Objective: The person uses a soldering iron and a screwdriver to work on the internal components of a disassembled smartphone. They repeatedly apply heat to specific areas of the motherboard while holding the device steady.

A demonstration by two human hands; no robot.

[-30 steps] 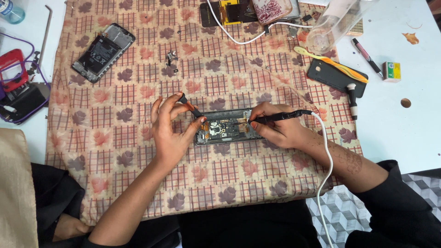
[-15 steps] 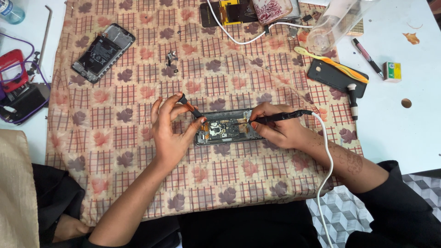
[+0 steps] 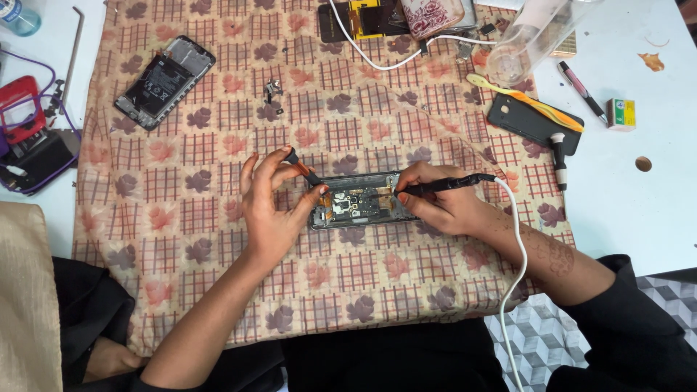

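Observation:
An opened phone (image 3: 359,204) with its circuit board bare lies on a patterned cloth (image 3: 218,218). My left hand (image 3: 270,207) grips a thin black and orange tool (image 3: 303,169) whose tip rests on the phone's left part. My right hand (image 3: 439,205) holds a black corded soldering pen (image 3: 450,183) with its tip on the board. A white cable (image 3: 517,276) runs from the pen down past my right forearm.
A second opened phone (image 3: 165,81) lies at the back left. A red and black device (image 3: 29,141) sits at the left edge. At the back right are a black phone cover (image 3: 534,123), a yellow brush (image 3: 523,101), a clear plastic cup (image 3: 534,36), a pen (image 3: 581,91) and a small box (image 3: 622,114).

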